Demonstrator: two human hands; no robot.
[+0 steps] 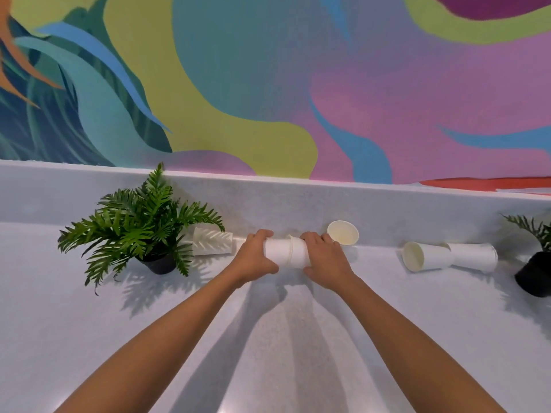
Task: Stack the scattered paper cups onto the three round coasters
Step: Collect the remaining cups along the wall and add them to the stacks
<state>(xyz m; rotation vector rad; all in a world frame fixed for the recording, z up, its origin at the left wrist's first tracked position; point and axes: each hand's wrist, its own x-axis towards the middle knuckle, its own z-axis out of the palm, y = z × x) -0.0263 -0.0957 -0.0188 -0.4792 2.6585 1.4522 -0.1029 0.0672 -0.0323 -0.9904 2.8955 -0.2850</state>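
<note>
Just right of the green fern [140, 231], which stands in a dark pot on the white counter [89, 338], the person holds the nested paper cups [286, 253] sideways between both hands. The left hand [255, 259] curls round the end nearer the fern, fingers over the top and thumb below. The right hand [325, 260] wraps the end away from the fern in the same way, fingers bent over the paper. A rim shows between the two hands, where one cup sits partly inside the other. Which cup is the inner one cannot be told, nor whether the cups touch the counter beneath them.

Tucked against the fern's right-hand fronds, a cup on its side [213, 241] lies along the foot of the backsplash [268, 204], with frond shadows across its wall. Farther from the fern, just past the right hand, a tilted cup [343, 232] leans at the backsplash with its open mouth turned toward the person. Well to the right of the fern, a pair of cups [447, 257] lies on the counter, the two meeting end to end, and the nearer one shows its open mouth. A second plant [535, 263] in a black pot sits farthest from the fern, at the right edge of the view. Above and behind the fern, over the backsplash, rises a mural [268, 84] of teal, yellow-green, pink and purple shapes.
</note>
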